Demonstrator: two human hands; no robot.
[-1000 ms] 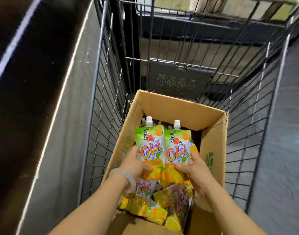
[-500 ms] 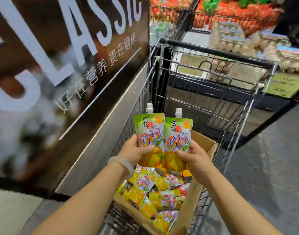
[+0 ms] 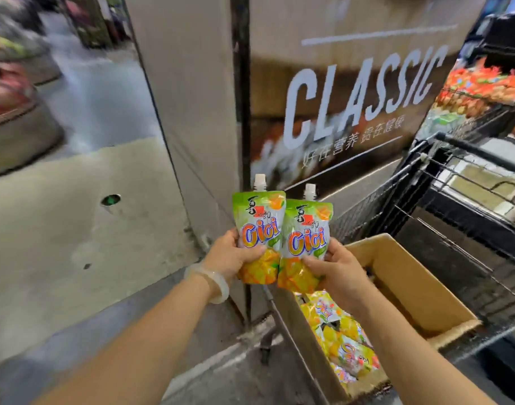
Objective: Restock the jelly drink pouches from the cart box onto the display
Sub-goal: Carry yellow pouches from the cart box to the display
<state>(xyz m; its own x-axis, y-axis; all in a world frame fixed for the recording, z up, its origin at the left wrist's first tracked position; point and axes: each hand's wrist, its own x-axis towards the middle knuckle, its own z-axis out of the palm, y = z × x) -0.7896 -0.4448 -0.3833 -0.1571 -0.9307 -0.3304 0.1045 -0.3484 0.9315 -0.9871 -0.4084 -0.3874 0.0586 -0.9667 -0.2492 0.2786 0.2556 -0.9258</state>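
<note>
2 jelly pouches [image 3: 279,232] stand spouts-up, labels readable, left hand [image 3: 231,255] and right hand [image 3: 335,267] each clamped on 1, ready for shelving; cart box [image 3: 408,290] at 4 o'clock

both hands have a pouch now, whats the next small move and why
Probably carry both on toward the display, which isn't in view. The left hand grips one pouch, the right hand the other pouch, upright and held up to the left of the cart box, so nothing remains to pick here.

Two hands [image 3: 233,255] [image 3: 338,270], two upright pouches [image 3: 260,229] [image 3: 306,244], one cardboard box [image 3: 420,290], one wire cart [image 3: 466,200], one bangle [image 3: 212,283].
</note>
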